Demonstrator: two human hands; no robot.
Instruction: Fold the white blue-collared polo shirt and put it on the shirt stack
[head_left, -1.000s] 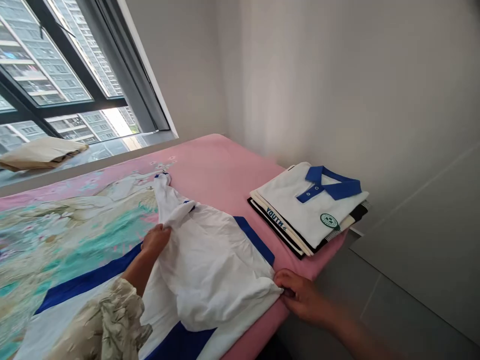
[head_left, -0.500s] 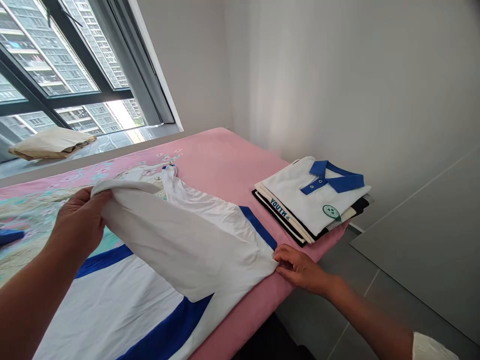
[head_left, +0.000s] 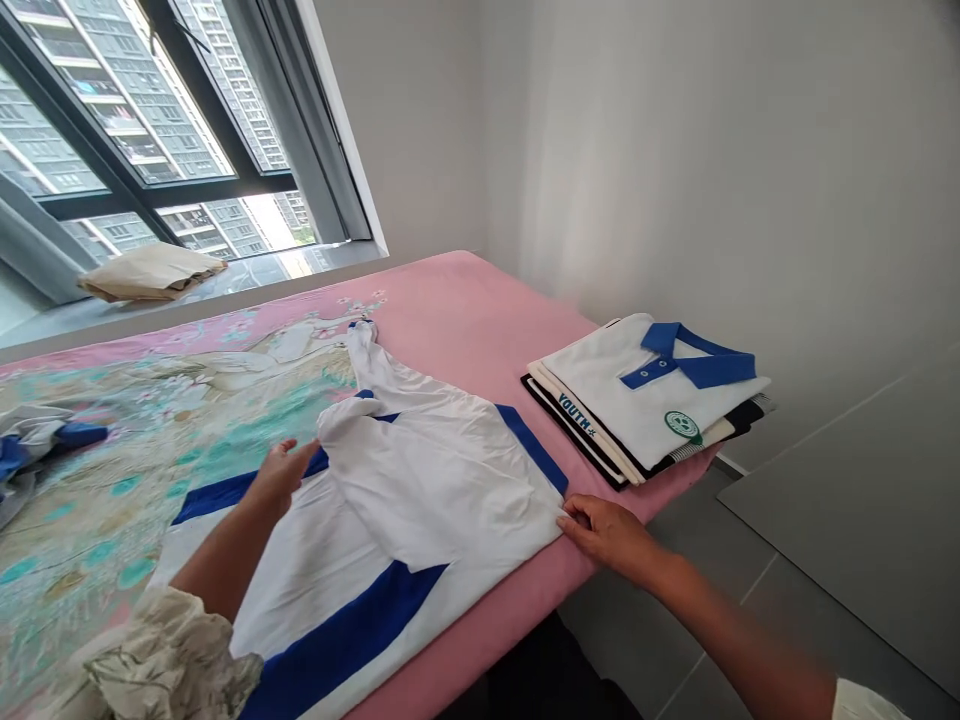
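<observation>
1. A white cloth garment with broad royal-blue bands [head_left: 450, 480] lies spread, wrinkled and partly folded over itself on the bed's pink sheet [head_left: 465, 310], reaching to the near right edge.
2. The right hand [head_left: 611, 535] has thumb and fingers together, clamped on the garment's right corner, beside the bed edge.
3. The left hand [head_left: 279, 482] is at the garment's left side, its fingers extended and apart from the thumb, with no cloth visibly gripped; I cannot tell whether the fingertips touch the rounded white fold just beside them.
4. On the bed's right, near the wall, sits a stack of folded clothes, topped by a white polo shirt with a blue collar and round green badge [head_left: 600, 385]; below it shows a cream garment edge lettered "YOUTH" in blue [head_left: 576, 416].
5. At the far left of the floral-patterned area [head_left: 247, 430] lies a crumpled grey-and-blue cloth [head_left: 37, 445].
6. Beyond the bed, a beige, flattish bundle [head_left: 154, 272] rests on the windowsill [head_left: 300, 262], beside a grey curtain [head_left: 34, 245].
</observation>
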